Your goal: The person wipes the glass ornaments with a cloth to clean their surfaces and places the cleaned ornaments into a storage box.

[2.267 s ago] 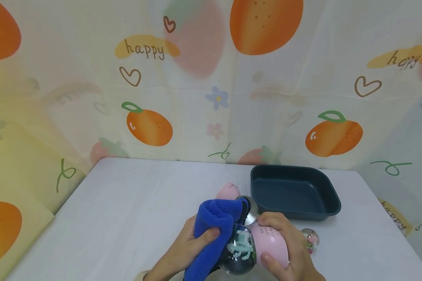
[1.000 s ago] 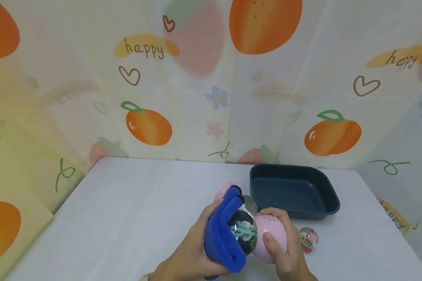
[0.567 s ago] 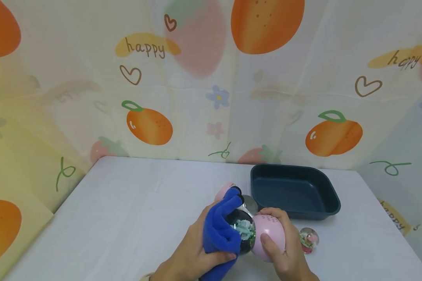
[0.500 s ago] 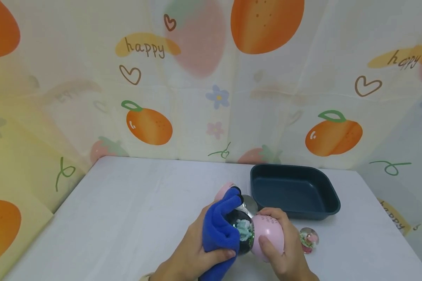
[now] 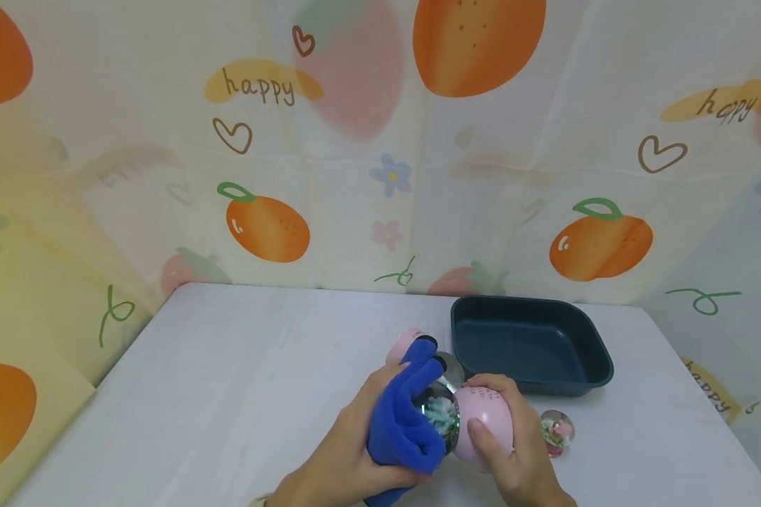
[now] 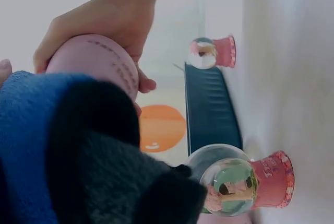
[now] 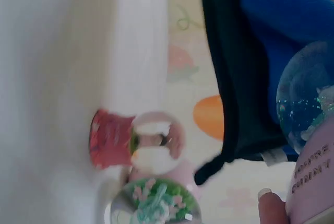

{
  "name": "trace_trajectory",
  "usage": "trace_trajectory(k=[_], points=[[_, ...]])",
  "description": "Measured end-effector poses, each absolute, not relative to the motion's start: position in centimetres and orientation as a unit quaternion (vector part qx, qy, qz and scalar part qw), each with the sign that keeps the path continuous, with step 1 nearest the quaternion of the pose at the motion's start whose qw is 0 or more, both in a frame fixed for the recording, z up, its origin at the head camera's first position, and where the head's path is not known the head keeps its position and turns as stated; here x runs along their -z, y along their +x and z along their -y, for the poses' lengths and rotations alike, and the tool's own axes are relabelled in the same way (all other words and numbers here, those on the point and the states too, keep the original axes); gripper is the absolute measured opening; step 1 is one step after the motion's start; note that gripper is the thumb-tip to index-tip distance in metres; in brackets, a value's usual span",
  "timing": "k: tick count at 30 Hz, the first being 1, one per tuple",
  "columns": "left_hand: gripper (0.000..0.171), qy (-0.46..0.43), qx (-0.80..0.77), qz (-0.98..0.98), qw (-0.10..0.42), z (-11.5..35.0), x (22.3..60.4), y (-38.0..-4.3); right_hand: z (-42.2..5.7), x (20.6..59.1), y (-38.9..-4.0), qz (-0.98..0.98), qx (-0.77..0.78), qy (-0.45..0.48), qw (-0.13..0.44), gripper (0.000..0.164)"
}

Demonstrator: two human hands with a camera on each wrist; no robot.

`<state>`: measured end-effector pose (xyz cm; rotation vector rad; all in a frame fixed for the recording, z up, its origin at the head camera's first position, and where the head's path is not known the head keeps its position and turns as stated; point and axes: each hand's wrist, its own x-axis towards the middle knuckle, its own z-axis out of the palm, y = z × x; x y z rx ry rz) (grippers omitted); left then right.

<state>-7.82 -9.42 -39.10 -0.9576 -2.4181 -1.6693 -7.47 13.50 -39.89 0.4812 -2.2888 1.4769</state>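
Observation:
My right hand (image 5: 520, 451) grips the pink base (image 5: 487, 426) of a snow globe held sideways above the table. Its glass dome (image 5: 440, 417), with a pale turquoise figure inside, points left. A blue cloth (image 5: 401, 426) is bunched against the dome's left side. My left hand (image 5: 349, 447) holds this cloth, thumb below it and fingers mostly hidden behind. Seen from the right wrist, lettering shows on the pink base (image 7: 315, 177), and the cloth's dark edging (image 7: 222, 78) hangs beside the dome.
A dark teal rectangular pan (image 5: 533, 345) stands at the back right of the white table. A small snow globe (image 5: 557, 433) is right of my right hand. Behind the cloth are another pink base (image 5: 404, 345) and globe (image 5: 452, 370). One red-based globe (image 6: 271, 177) stands nearby.
Over the last two seconds the cloth has come round the dome's left side, and the globe has risen slightly. Since half a second ago, the cloth's folds and my left thumb have shifted a little downward.

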Motion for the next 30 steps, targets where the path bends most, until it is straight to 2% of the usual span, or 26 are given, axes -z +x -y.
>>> trace_trajectory(k=[4,9,13,17,23,25,28,30], points=[[0.099,-0.365,0.495,0.782,0.098,9.61,39.33,-7.87,-13.57,39.39,-7.23,0.804,-0.562,0.136,0.138,0.035],[0.096,-0.431,0.465,0.756,0.162,9.95,39.48,-8.16,-13.87,39.13,-7.28,0.796,-0.586,0.123,0.085,0.029],[0.093,-0.431,0.467,0.754,0.164,9.9,39.5,-8.22,-13.9,39.01,-7.22,0.792,-0.599,0.106,0.047,0.027],[0.095,-0.372,0.499,0.775,0.111,9.53,39.5,-7.98,-13.7,38.98,-7.15,0.804,-0.581,0.108,0.066,0.028],[0.083,-0.199,0.594,0.775,-0.085,9.17,39.05,-7.59,-13.57,39.17,-7.16,0.823,-0.522,0.162,0.153,0.037],[0.08,-0.158,0.621,0.756,-0.134,9.17,38.81,-7.57,-13.59,39.3,-7.21,0.826,-0.5,0.184,0.186,0.042],[0.081,-0.143,0.645,0.733,-0.161,9.21,38.6,-7.61,-13.59,39.55,-7.34,0.826,-0.478,0.198,0.222,0.047],[0.083,-0.148,0.655,0.724,-0.159,9.23,38.57,-7.6,-13.59,39.73,-7.44,0.823,-0.479,0.199,0.232,0.048]])
